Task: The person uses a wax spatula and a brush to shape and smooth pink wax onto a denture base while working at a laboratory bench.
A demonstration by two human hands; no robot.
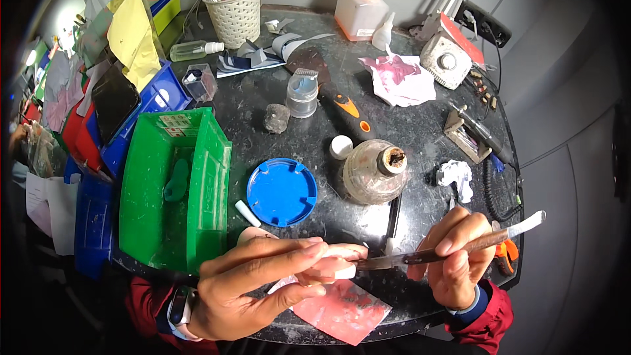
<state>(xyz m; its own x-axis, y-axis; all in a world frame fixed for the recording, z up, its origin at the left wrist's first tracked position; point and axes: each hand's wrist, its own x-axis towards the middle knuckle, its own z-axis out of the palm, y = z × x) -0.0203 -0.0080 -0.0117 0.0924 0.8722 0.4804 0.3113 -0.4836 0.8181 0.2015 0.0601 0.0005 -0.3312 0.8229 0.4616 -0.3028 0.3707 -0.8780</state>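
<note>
My left hand (253, 283) comes in from the lower left, its fingers closed around a small pale pink-and-white piece (334, 268), partly hidden by the fingers. In my right hand (457, 256) is a wax knife (490, 239) with a dark wooden handle, gripped between thumb and fingers. Its metal blade points left and reaches the pale piece, seeming to touch it. Beneath the hands lies a flat pink sheet (345, 312), which looks like wax. A glass spirit burner (371, 174) with a charred wick and no visible flame stands just beyond them.
Left of the hands are a green bin (210, 204) and a blue round lid (281, 194). Farther back stand a clear jar (302, 95), an orange-black handled tool (348, 113) and a woven cup (235, 13). At right are crumpled paper (455, 179) and a black handpiece (485, 133).
</note>
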